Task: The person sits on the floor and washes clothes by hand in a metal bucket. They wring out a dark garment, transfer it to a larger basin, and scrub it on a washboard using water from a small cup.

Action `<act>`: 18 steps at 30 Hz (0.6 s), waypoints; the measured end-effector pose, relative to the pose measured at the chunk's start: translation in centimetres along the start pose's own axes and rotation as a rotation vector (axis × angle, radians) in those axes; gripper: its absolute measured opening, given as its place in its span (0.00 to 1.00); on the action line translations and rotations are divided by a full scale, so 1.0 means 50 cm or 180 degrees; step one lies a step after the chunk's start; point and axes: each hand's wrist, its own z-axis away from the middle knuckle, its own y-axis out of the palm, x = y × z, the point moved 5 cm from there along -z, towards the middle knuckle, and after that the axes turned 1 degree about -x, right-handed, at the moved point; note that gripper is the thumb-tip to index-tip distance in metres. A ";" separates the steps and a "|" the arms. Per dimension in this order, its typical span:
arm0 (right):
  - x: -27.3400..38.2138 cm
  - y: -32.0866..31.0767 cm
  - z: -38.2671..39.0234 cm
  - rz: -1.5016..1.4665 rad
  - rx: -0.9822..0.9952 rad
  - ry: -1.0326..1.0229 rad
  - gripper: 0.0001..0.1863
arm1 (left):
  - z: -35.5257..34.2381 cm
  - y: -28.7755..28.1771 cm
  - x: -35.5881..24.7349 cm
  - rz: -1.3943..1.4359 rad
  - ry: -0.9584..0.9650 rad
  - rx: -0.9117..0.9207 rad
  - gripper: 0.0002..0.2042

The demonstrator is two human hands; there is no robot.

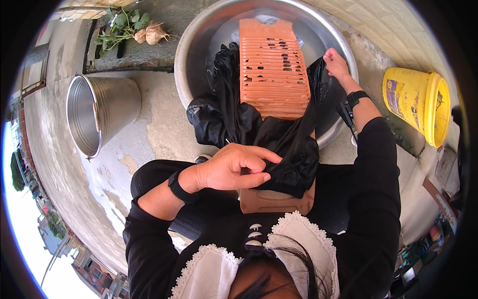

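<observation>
An orange ridged washboard (273, 74) leans in a large metal basin (187, 60) of water, its lower end between my legs. A black wet garment (214, 124) is draped over the board and into the basin on both sides. My right hand (336, 64) is raised at the basin's right, fingers pinched on a stretched part of the garment. My left hand (239, 164) lies over the garment on the lower board, index finger and thumb apart and the other fingers loosely bent.
A metal bucket (117, 112) lies at the left on the concrete ground (149, 124). Leafy plants with pale roots (152, 35) are at the upper left. A yellow bucket (406, 99) stands by the wall (388, 30) on the right.
</observation>
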 end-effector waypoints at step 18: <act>0.095 -0.197 -0.066 -0.2705 0.0545 -0.0673 0.07 | 0.024 0.007 0.006 0.1418 -0.0651 0.0197 0.10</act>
